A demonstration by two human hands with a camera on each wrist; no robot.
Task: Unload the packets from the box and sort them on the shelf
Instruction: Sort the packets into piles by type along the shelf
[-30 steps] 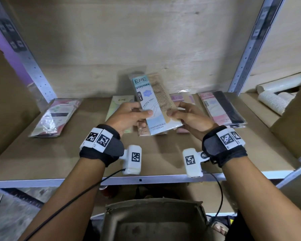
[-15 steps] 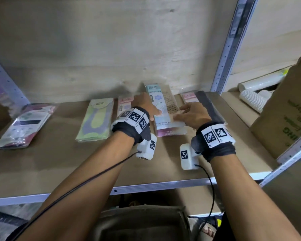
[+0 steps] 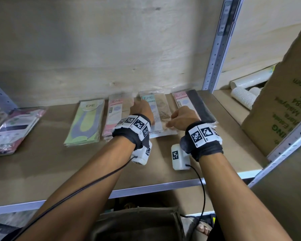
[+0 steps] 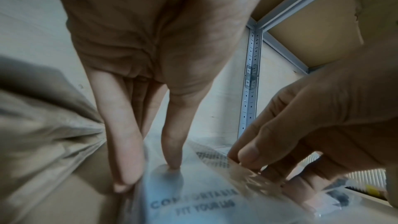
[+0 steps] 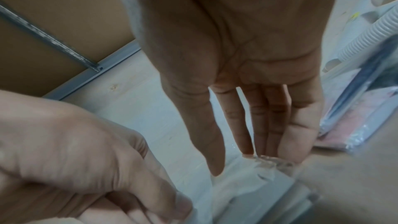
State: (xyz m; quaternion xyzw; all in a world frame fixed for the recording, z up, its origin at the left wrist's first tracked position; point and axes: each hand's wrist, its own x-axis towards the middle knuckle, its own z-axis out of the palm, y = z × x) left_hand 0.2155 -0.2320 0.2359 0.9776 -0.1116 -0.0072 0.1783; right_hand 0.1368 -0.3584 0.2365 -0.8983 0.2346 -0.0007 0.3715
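Observation:
A blue-labelled stocking packet [image 3: 159, 110] lies flat on the wooden shelf [image 3: 59, 164], on top of a small pile between two pink packets. My left hand [image 3: 142, 110] rests on its left side with straight fingers. In the left wrist view two fingertips [image 4: 172, 164] press onto the packet [image 4: 193, 198]. My right hand [image 3: 181, 117] is at the packet's right edge. In the right wrist view its straight fingers [image 5: 288, 142] touch the clear wrapper [image 5: 237, 185]. Neither hand grips it.
A green packet stack [image 3: 85, 122], a pink packet [image 3: 115, 110], a pink-and-black packet [image 3: 196, 105] and a far-left packet [image 3: 14, 129] lie on the shelf. A metal upright [image 3: 215, 49], paper cups [image 3: 243, 94] and a cardboard carton [image 3: 285, 105] stand right. An open box [image 3: 137, 223] sits below.
A second ago both hands held the blue packet up in front of the shelf. It now lies on the pile, and both hands have flattened onto it.

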